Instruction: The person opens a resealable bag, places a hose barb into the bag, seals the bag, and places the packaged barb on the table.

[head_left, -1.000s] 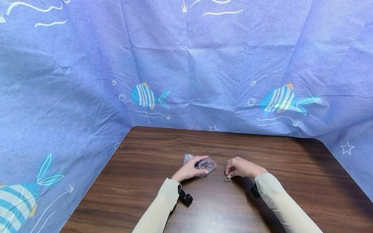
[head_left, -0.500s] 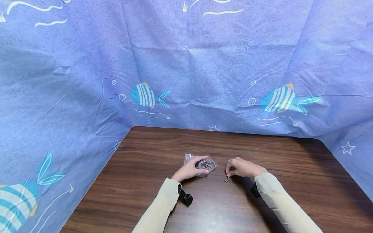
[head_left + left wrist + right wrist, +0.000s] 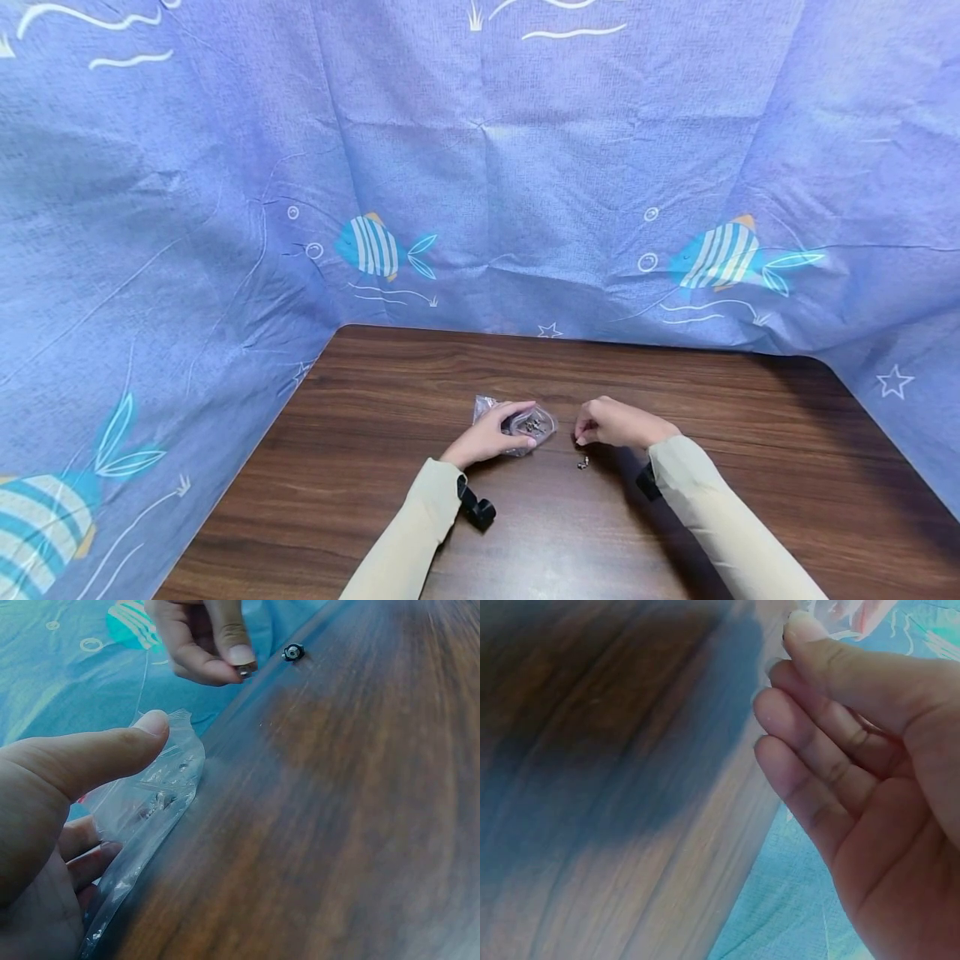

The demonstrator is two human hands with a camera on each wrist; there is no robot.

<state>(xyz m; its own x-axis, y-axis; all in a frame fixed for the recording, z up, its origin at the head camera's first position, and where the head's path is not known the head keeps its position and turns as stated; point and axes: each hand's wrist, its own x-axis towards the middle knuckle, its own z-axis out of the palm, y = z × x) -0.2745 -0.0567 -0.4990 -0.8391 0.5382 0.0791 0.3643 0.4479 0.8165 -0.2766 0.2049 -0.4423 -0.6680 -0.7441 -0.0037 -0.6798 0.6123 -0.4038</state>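
My left hand [image 3: 491,437] holds a clear plastic bag [image 3: 176,761] open on the table, thumb on one side and fingers on the other. Several small metal pieces [image 3: 534,426] lie inside it. To the right of the bag, my right hand [image 3: 618,422] is raised a little over the table. Thumb and finger pinch a small metal piece [image 3: 245,670], which shows in the left wrist view; its exact kind is too small to tell. A few more loose metal pieces [image 3: 582,463] lie on the wood just in front of the right hand; one dark, round piece [image 3: 293,652] shows a ring-like end.
The brown wood-grain table [image 3: 420,367] spreads around both hands. Blue cloth [image 3: 487,167] printed with fish hangs behind it and along the left side. A black strap [image 3: 477,507] sits on the left wrist, another [image 3: 648,482] on the right.
My right hand has picked up one of the loose metal pieces and moved slightly up and away from the others, a little toward the bag. The left hand and bag stay put.
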